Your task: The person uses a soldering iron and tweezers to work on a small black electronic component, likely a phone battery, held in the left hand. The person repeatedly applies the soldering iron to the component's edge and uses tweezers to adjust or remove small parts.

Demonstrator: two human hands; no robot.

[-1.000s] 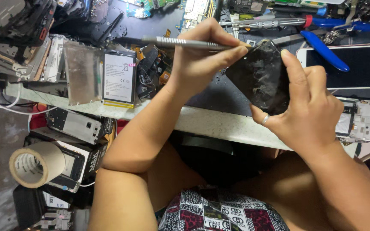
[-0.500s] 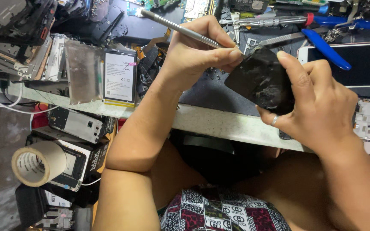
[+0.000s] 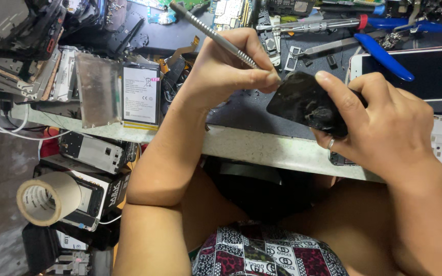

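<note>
My left hand (image 3: 226,71) grips a thin metal pry tool (image 3: 208,31), whose tip meets the left edge of a black phone (image 3: 303,102) with a scuffed, cracked back. My right hand (image 3: 379,128) holds that phone tilted above the front edge of the workbench (image 3: 262,148), with the thumb on its top face and the fingers wrapped beneath. A ring shows on one finger of the right hand.
A white phone (image 3: 410,71) with a dark screen lies at the right, with blue-handled pliers (image 3: 382,53) and a screwdriver (image 3: 323,24) behind. A flat battery (image 3: 140,94) and a metal plate (image 3: 97,89) sit at the left. Below the bench are a tape roll (image 3: 47,197) and phone boxes.
The pry tool has swung from lying nearly level to pointing steeply up and left. The black phone has tipped flatter and shifted slightly right in my right hand.
</note>
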